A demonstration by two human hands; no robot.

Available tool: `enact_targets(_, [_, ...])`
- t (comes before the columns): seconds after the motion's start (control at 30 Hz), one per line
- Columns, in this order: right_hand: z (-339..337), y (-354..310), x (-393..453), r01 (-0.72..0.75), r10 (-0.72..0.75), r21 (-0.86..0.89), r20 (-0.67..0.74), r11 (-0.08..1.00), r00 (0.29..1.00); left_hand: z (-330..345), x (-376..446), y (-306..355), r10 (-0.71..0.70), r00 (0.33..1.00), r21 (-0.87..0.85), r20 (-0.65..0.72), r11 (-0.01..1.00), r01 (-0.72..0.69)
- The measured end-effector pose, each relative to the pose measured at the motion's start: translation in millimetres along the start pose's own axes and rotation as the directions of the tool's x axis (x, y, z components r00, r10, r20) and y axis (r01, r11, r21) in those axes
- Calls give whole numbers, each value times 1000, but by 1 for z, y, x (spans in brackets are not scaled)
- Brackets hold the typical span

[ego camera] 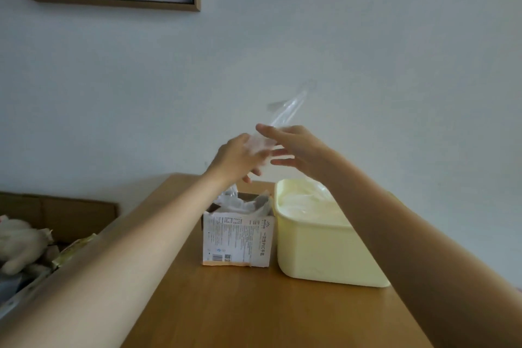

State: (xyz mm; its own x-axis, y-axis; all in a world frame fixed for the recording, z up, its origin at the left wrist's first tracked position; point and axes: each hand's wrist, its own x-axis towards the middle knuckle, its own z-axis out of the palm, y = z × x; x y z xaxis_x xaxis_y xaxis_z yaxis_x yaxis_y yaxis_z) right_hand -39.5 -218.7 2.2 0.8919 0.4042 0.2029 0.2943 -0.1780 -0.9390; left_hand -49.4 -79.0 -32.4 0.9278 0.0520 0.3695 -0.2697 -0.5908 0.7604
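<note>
Over the table (254, 308), yellow tub (324, 251) and cardboard box (237, 240), a clear glove (288, 111) is held aloft. The right hand (296, 147) pinches it. The left hand (237, 157) is blurred, so its grip is unclear. The glove looks light, limp and slippery, best held at the cuff.

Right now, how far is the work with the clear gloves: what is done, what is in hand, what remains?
Done, it seems: the yellow tub already holds a pile of clear plastic, likely gloves. In hand: the left hand and right hand hold one clear glove up above the torn box and the tub. Left: crumpled clear plastic shows in the box's open top, so more probably remain.
</note>
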Motion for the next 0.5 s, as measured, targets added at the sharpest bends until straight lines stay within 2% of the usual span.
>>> enact_targets(0.03, [-2,2,1,36,-33,22,-99,999,995,7,1,4,17,996,69,88,997,-23])
enact_targets(0.1, [-8,5,4,89,-88,-12,-315,996,945,17,1,10,-3,979,49,202,999,-7])
enact_targets(0.17, [-20,8,6,100,-132,-93,-458,991,879,18,1,15,-27,983,-78,183,996,42])
enact_targets(0.2, [-29,10,4,101,-133,-92,-476,991,869,15,1,17,-30,992,-154,126,987,50])
enact_targets(0.27, [-45,15,-4,75,-75,-13,-363,997,929,9,4,23,-43,999,-296,-11,954,38])
enact_targets(0.33, [-52,20,-15,12,-8,32,-126,999,992,5,6,29,-47,998,-343,-43,939,29])
enact_targets(0.4, [-51,24,-21,-5,2,93,38,996,999,9,3,36,-45,989,-306,142,948,87])
enact_targets(0.47, [-49,24,-22,2,-21,158,118,987,993,19,-1,41,-69,933,-327,353,925,193])
enact_targets(0.5, [-49,25,-21,6,-25,154,125,988,992,25,0,41,-69,919,-367,389,903,223])
